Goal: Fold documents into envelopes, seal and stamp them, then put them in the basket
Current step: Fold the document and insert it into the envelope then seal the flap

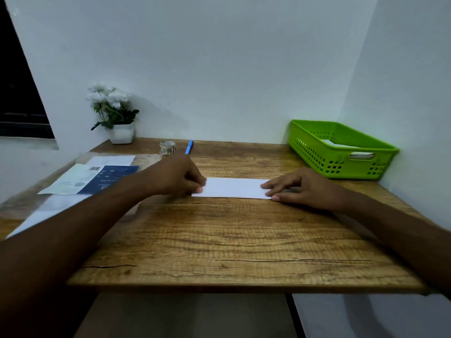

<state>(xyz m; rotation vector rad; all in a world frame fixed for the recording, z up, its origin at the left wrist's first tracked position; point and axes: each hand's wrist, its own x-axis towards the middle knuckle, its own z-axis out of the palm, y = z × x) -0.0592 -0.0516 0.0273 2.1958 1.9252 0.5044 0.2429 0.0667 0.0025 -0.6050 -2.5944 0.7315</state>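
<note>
White paper (231, 188), left hand (180, 178) pinching, right hand (302, 189) pressing flat.

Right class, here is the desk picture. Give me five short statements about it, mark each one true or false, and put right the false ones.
1. The left hand and the right hand both touch the folded white paper strip on the wooden table. True.
2. The green perforated plastic basket has something white inside it. True.
3. The basket stands at the table's rear left. False: it stands at the rear right, in the corner of the walls.
4. The blue pen lies in the basket. False: it lies on the table, beside the roll of tape.
5. The white-flowered plant in a white pot stands at the rear left. True.
</note>
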